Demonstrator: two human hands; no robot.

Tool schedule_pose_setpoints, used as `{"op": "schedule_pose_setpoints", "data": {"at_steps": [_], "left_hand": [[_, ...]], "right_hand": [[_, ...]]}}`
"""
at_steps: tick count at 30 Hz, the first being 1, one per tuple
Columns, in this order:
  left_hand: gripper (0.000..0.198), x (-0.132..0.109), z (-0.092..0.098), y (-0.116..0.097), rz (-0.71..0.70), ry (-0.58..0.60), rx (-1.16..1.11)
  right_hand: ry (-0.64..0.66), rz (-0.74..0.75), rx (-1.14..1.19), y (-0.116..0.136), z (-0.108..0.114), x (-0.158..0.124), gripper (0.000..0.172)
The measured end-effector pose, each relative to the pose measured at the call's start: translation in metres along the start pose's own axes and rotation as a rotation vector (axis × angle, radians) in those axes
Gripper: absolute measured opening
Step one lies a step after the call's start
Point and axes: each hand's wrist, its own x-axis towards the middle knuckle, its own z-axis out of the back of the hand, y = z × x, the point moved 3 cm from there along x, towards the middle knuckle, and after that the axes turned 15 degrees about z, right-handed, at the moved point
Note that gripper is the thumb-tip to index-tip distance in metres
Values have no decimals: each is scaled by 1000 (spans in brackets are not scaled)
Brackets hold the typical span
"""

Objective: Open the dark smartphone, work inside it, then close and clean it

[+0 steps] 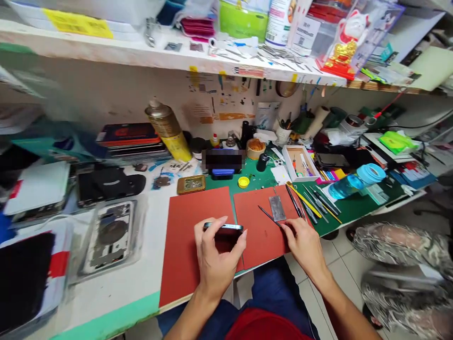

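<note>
View: head camera, looking down on a cluttered repair bench.
Left hand (216, 257): thumb and fingers spread apart, gripping the edges of a smartphone (223, 227).
Smartphone position: held edge-on, lower centre of frame, just above a red silicone mat (193, 250).
Right hand (304, 247): fingertips pressed together, pinching a thin dark pick (269, 216).
Pick position: tip pointing upper left, above a second red silicone mat (260, 243), near a metal plate (277, 208).
Right of hand: a row of slim hand tools (311, 203) on a green cutting mat (348, 203).
Lower left of frame: a bare phone housing (109, 237) in clear plastic.
</note>
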Motion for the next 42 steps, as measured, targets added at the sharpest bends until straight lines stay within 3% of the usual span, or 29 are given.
{"op": "schedule_pose_setpoints", "data": {"at_steps": [4,8,13,17,25,31,34,35,37,39,42], "left_hand": [[35,-7,-2,-5,-68,2,-33],[49,-10,-3,2,37,-43,-140],[46,-8,-6,2,-74,22,-74],[48,-9,-7,1,-85,-5,-82],[38,-9,-7,1,-85,-45,-27],[55,-9,-5,10,19,-74,-36],[41,-4,-10,0,-74,-25,41],[46,-2,-13,-5,-115,-15,80],[64,0,-18,-14,-174,1,122],[69,1,-23,-19,-186,0,151],[81,-1,-29,-20,-133,-6,156]], "right_hand": [[123,-61,-132,8,-9,0,17],[181,-66,-168,18,-16,1,15],[117,-149,-197,-4,-4,3,22],[60,-262,-234,-25,2,10,29],[20,-264,-61,4,-14,43,26],[-160,-262,294,-1,-14,62,11],[-269,-199,533,-1,-2,67,20],[-303,-171,607,3,4,66,25],[-364,-120,733,15,18,57,30],[-432,-69,810,29,31,41,28],[-575,161,708,53,48,15,12]]}}
